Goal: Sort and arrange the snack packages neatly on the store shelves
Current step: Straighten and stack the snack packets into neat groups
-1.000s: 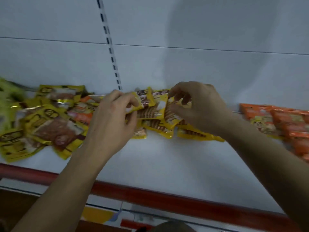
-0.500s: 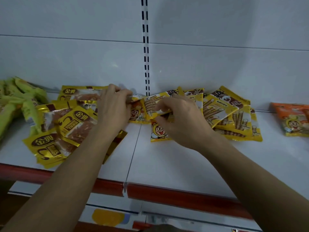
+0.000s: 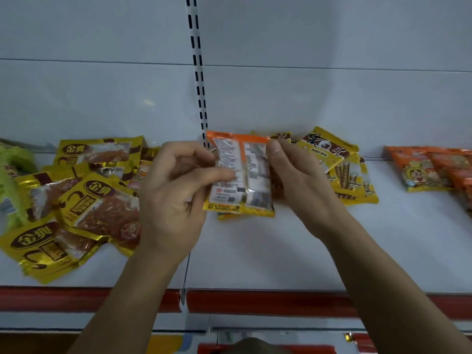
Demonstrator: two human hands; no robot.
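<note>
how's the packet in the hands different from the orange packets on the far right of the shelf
The held packet is lifted off the shelf, pinched between left hand and right hand; the orange packets lie flat. The held one shows its printed back, those their cartoon fronts. Both have orange and yellow wrapping.

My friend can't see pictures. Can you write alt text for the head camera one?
Two hands, left and right, hold an orange-topped snack packet back-side out above a white shelf. Gold packets lie jumbled at left, yellow wafer-roll packets and orange packets at right.

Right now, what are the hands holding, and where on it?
Both hands hold one orange-topped snack packet, back side showing: left hand pinches its left edge, right hand its right edge.
</note>
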